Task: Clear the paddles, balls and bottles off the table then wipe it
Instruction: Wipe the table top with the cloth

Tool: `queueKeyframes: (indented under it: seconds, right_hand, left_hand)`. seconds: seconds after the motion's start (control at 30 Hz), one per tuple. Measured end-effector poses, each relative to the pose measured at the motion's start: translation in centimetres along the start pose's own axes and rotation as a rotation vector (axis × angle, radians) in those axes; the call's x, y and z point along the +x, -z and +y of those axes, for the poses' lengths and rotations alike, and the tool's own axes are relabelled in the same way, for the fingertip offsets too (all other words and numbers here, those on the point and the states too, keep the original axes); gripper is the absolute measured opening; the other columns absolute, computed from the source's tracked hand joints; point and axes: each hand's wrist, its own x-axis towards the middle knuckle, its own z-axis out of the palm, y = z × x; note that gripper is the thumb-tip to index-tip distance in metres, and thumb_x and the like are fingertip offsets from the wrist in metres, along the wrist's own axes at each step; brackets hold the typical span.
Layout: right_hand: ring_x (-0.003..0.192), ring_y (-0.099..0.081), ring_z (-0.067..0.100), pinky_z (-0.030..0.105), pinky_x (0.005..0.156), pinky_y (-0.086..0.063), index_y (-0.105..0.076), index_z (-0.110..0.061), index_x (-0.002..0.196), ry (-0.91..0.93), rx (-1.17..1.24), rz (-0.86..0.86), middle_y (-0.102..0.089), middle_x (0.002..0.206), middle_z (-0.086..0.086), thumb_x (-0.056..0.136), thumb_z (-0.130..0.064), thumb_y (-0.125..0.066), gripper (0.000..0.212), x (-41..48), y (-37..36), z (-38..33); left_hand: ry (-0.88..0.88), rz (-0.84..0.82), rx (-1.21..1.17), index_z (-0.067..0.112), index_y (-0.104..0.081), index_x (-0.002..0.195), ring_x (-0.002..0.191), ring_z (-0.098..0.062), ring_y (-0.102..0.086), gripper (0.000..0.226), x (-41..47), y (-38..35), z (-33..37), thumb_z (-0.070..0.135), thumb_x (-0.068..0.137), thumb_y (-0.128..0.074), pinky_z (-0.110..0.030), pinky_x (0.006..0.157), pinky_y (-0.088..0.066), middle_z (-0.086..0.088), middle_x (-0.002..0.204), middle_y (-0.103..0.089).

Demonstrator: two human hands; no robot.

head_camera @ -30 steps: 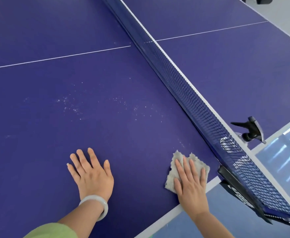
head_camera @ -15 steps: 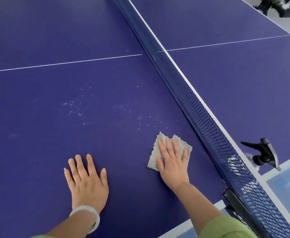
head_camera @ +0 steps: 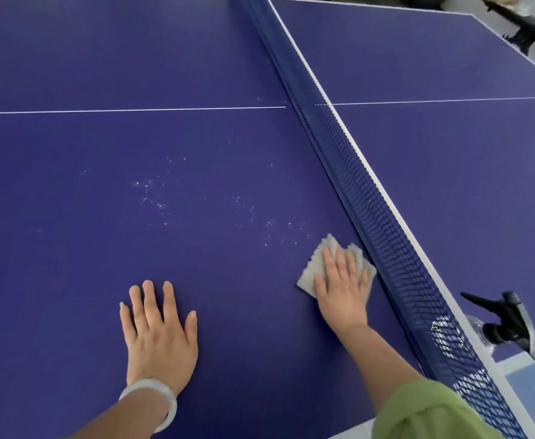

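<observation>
A: How much of the cloth (head_camera: 320, 258) shows?
B: Only its far corners and left edge. The right hand (head_camera: 342, 289) lies flat over the middle.
A: And the bottle (head_camera: 506, 324)?
B: Just the black trigger head. Its clear body sits mostly behind the net (head_camera: 370, 217), too broken up by the mesh to read.
A: The white specks (head_camera: 152, 194) on the tabletop (head_camera: 101, 58)?
B: Too small to tell what they are.
A: Anything cut off?
B: The tabletop runs off the left and top edges; the net's near end and the green sleeve (head_camera: 424, 410) run off the bottom. A dark shape (head_camera: 532, 30) at top right is blurred and cut by the right edge.
</observation>
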Motion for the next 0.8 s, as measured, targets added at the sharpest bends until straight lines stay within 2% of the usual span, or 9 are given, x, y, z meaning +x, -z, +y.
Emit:
queueKeyframes:
  seconds: [0.13,0.2,0.3,0.37,0.47,0.6,0.67,0.73,0.8]
  right_hand:
    - [0.150,0.011,0.012,0.043,0.121,0.008,-0.005,-0.034,0.156,0.307,0.015,0.000,0.004,0.163,-0.011,0.097,-0.048,-0.012,0.060,-2.6,-0.3,-1.8]
    - [0.151,0.005,0.014,0.044,0.121,0.002,-0.010,-0.031,0.156,0.351,0.012,0.027,-0.001,0.163,-0.010,0.101,-0.043,-0.020,0.057,-5.5,-0.9,0.3]
    - [0.151,-0.007,0.016,0.048,0.120,-0.008,-0.017,-0.031,0.155,0.239,0.013,0.064,-0.013,0.163,-0.007,0.099,-0.042,-0.026,0.058,-9.3,-1.5,5.2]
    - [0.151,-0.010,0.018,0.050,0.119,-0.009,-0.020,-0.030,0.155,0.147,0.012,0.069,-0.019,0.162,-0.005,0.098,-0.043,-0.026,0.058,-9.8,-1.4,7.5]
    - [0.150,-0.010,0.017,0.050,0.120,-0.008,-0.016,-0.031,0.155,0.073,-0.014,0.049,-0.015,0.162,-0.005,0.099,-0.044,-0.018,0.058,-7.0,-1.2,7.7]
    - [0.150,0.005,0.014,0.041,0.120,0.013,-0.002,-0.034,0.155,-0.043,0.007,0.066,-0.005,0.164,-0.004,0.095,-0.050,-0.003,0.063,0.2,-0.2,3.7]
    - [0.150,0.011,0.015,0.041,0.120,0.014,-0.002,-0.031,0.156,-0.118,0.040,0.051,-0.001,0.164,-0.003,0.099,-0.047,-0.012,0.060,3.1,0.2,0.2]
    - [0.149,0.014,0.016,0.041,0.120,0.013,-0.002,-0.030,0.156,-0.026,0.056,0.026,0.002,0.164,-0.002,0.101,-0.045,-0.015,0.058,3.9,0.3,-3.9]
    - [0.149,0.015,0.015,0.039,0.119,0.014,-0.001,-0.031,0.156,0.236,0.027,0.006,0.005,0.164,-0.005,0.097,-0.049,-0.005,0.062,2.6,-0.1,-7.5]
  left_hand:
    - [0.003,0.008,-0.007,-0.001,-0.036,0.147,0.145,-0.045,-0.020,0.071,0.1,0.1,0.1,0.046,0.095,-0.023,-0.060,0.118,-0.017,-0.030,0.151,-0.031]
    - [0.004,0.005,-0.011,-0.001,-0.036,0.147,0.145,-0.046,-0.020,0.071,0.1,0.2,0.2,0.046,0.095,-0.022,-0.060,0.118,-0.016,-0.030,0.151,-0.030]
    - [0.002,-0.011,-0.014,-0.001,-0.036,0.147,0.145,-0.046,-0.020,0.071,0.1,0.2,0.2,0.046,0.095,-0.022,-0.059,0.118,-0.015,-0.030,0.152,-0.029]
    - [0.001,-0.013,-0.019,-0.001,-0.037,0.147,0.144,-0.046,-0.021,0.071,0.1,0.2,0.2,0.046,0.095,-0.022,-0.060,0.118,-0.016,-0.030,0.152,-0.029]
    - [0.001,-0.020,-0.011,-0.001,-0.037,0.147,0.144,-0.046,-0.021,0.071,0.2,0.3,0.2,0.046,0.095,-0.023,-0.060,0.118,-0.017,-0.030,0.152,-0.029]
    - [0.008,-0.028,-0.007,0.000,-0.037,0.147,0.145,-0.045,-0.022,0.070,0.2,0.4,0.2,0.046,0.096,-0.023,-0.060,0.117,-0.019,-0.029,0.152,-0.031]
    - [0.011,-0.030,-0.001,0.000,-0.038,0.147,0.145,-0.045,-0.022,0.070,0.2,0.4,0.3,0.046,0.096,-0.023,-0.060,0.117,-0.020,-0.029,0.152,-0.031]
    - [0.009,-0.033,0.006,0.000,-0.038,0.146,0.145,-0.044,-0.023,0.070,0.2,0.4,0.3,0.046,0.095,-0.023,-0.059,0.117,-0.020,-0.028,0.152,-0.032]
    - [0.010,-0.034,0.009,0.001,-0.039,0.147,0.145,-0.043,-0.023,0.070,0.1,0.4,0.3,0.046,0.095,-0.023,-0.059,0.116,-0.021,-0.028,0.152,-0.032]
